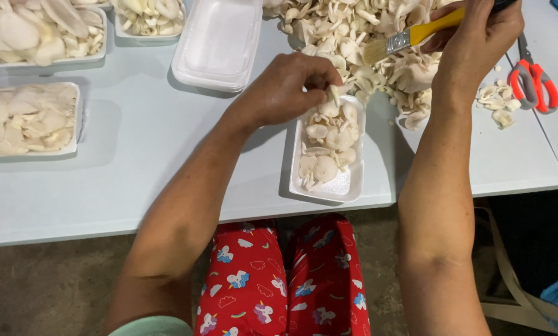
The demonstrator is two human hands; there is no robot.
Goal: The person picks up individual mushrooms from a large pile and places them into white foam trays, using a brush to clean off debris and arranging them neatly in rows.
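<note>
Your left hand [288, 87] pinches a mushroom [333, 93] over the tray's [347, 183] far end, low enough to set it among the caps. Your right hand [478, 37] grips the brush [409, 37], bristles over the pile [353, 31], close to the tray. Scissors [534, 81] lie at the right on the table [136, 155].

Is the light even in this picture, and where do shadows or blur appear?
Head view: soft, even light, no glare; a faint shadow lies left of the white foam tray of mushrooms on the pale grey table; the left hand and right hand look sharp.
</note>
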